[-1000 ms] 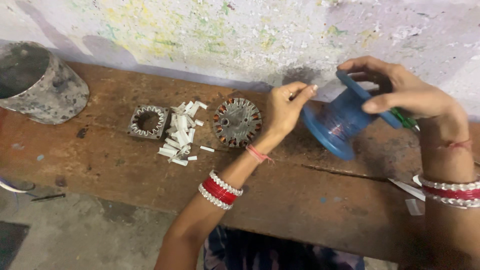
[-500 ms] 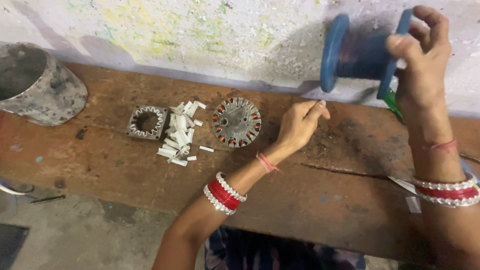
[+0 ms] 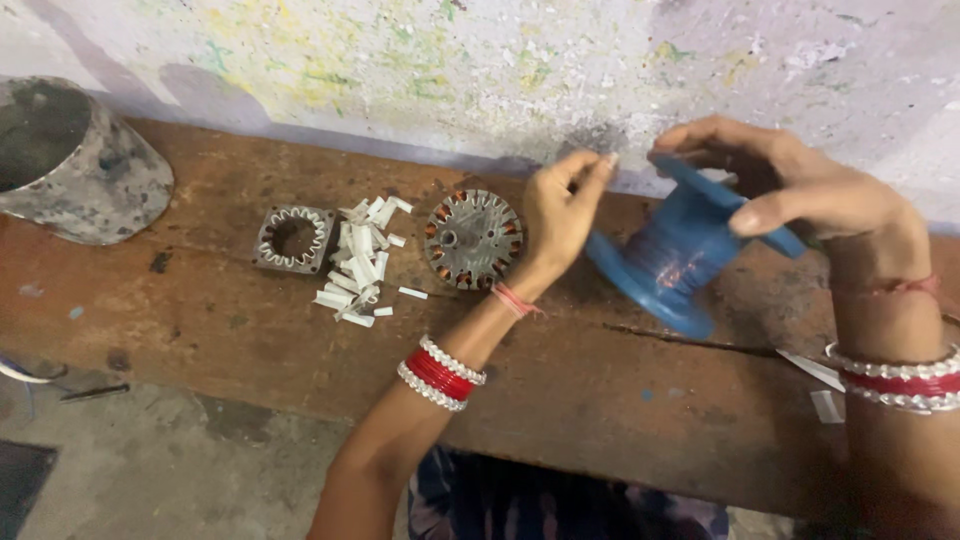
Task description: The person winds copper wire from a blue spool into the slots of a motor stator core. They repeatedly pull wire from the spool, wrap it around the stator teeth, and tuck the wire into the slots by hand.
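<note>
Head cam: right hand [image 3: 800, 190] is wrapped around a blue spool [image 3: 672, 258], tilted just above the wooden counter [image 3: 600, 390]. Left hand [image 3: 560, 215] pinches its fingertips shut beside the spool, whether on wire I can't tell, with a round stator [image 3: 472, 238] right next to it

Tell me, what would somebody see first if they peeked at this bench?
Probably the blue spool at the right, held by the right hand with the left hand pinching beside it. Next, the round wound metal core mid-bench, with white paper strips scattered at its left.
</note>
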